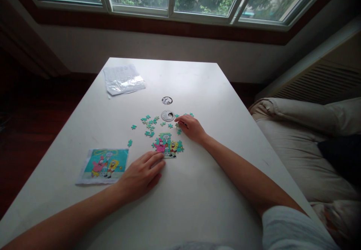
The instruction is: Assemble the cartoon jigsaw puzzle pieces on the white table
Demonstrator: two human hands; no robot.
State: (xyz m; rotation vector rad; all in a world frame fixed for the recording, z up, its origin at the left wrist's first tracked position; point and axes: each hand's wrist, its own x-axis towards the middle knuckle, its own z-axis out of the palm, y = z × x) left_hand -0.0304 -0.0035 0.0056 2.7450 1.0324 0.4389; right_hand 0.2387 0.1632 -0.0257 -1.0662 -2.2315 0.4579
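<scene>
A partly joined jigsaw puzzle lies on the white table, showing a pink starfish, a yellow sponge and a teal figure. My left hand rests palm down at its lower left edge, fingers stretched out and fingertips touching it. My right hand is above the joined part on the right, thumb and forefinger bent around a small greenish puzzle piece. Loose teal puzzle pieces are scattered to the left of that hand, and several more lie near its fingers. Its other fingertips are partly hidden.
A picture sheet in a clear sleeve lies left of my left hand. Clear plastic packaging is at the table's far left. A round grommet and a round hole sit mid-table. A beige sofa stands along the right side.
</scene>
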